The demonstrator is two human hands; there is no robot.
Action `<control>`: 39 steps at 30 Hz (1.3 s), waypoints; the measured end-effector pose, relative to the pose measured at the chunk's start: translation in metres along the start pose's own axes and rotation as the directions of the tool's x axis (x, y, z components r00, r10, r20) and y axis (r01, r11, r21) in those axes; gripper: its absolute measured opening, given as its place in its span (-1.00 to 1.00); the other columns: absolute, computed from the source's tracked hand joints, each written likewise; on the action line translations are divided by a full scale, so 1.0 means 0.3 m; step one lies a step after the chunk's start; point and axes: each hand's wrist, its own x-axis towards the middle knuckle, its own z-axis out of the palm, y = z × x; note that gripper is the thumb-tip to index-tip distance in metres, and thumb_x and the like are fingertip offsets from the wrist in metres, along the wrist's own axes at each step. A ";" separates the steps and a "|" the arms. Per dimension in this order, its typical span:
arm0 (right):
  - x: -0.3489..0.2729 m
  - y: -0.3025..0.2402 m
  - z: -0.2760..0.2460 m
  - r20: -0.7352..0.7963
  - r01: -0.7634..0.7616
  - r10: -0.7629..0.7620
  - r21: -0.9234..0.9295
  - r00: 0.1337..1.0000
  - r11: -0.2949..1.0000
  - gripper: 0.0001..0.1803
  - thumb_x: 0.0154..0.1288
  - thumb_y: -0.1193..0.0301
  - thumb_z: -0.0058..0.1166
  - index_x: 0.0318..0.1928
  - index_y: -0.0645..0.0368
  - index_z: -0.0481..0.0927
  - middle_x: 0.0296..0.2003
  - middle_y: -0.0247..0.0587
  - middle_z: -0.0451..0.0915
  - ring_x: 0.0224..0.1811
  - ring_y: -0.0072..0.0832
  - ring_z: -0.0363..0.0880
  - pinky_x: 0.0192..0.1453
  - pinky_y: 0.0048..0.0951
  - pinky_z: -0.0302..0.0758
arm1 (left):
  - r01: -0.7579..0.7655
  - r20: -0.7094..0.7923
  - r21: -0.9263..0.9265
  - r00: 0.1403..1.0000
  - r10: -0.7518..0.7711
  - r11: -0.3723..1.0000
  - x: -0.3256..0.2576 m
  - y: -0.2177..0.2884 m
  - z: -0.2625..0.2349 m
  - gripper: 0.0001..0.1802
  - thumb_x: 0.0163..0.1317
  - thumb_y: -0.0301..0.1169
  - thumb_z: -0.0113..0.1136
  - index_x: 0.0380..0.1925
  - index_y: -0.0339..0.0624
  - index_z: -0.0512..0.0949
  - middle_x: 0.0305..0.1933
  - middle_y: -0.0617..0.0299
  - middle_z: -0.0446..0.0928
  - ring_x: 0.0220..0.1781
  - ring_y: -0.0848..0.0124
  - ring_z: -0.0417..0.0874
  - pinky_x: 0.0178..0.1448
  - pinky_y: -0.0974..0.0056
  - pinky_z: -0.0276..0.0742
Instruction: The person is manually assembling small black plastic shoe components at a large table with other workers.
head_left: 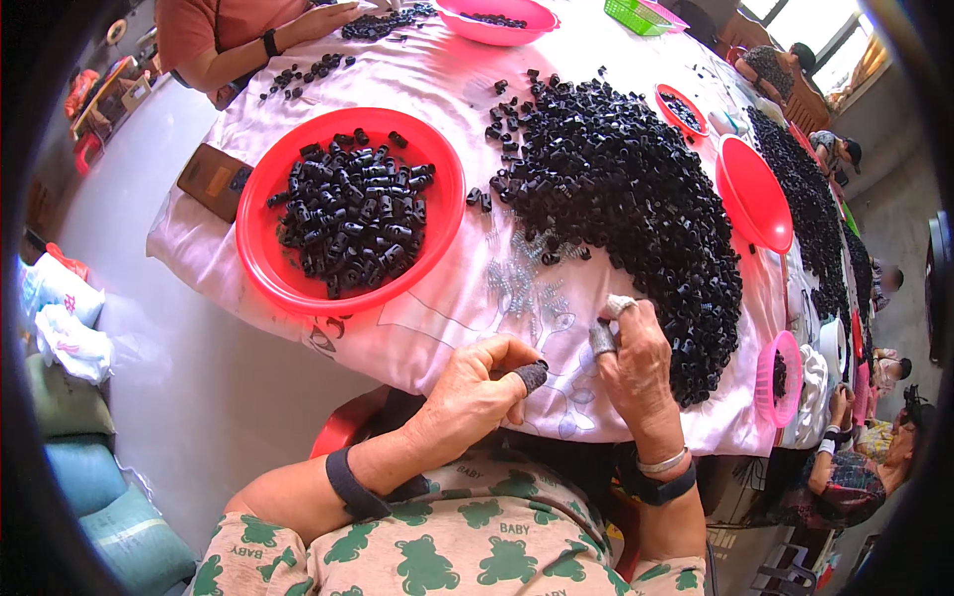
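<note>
My left hand (479, 389) is closed near the table's front edge, a dark wrap round its thumb. A small black plastic piece (542, 366) shows at its fingertips, mostly hidden. To the right, my right hand (641, 363) has its fingers pinched together, with white and grey wraps on them; whatever they hold is too small to make out. Just beyond both hands lie several loose metal coil springs (522, 283). A large heap of small black plastic cylinders (616, 179), resembling cord-lock parts, spreads beside and past my right hand.
At the left, a red basin (452, 204) holds black cylinders with openings, next to a brown phone case (207, 182). Another red basin (755, 194) and a pink basket (763, 382) stand at the right. A co-worker's arm (238, 60) is far left; others sit along the table.
</note>
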 end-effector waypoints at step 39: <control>-0.154 -0.010 -0.017 -0.119 -0.064 0.074 0.084 0.990 0.994 -0.59 -0.03 0.67 0.16 -0.07 0.28 0.58 -0.29 -0.01 0.50 -0.25 -0.09 0.53 -0.18 -0.21 0.50 | -0.001 0.019 0.016 1.000 0.000 1.000 -0.001 0.003 0.003 -0.79 0.32 -0.41 0.19 -0.15 -0.32 0.54 -0.46 0.35 0.51 -0.57 0.68 0.47 -0.56 0.58 0.27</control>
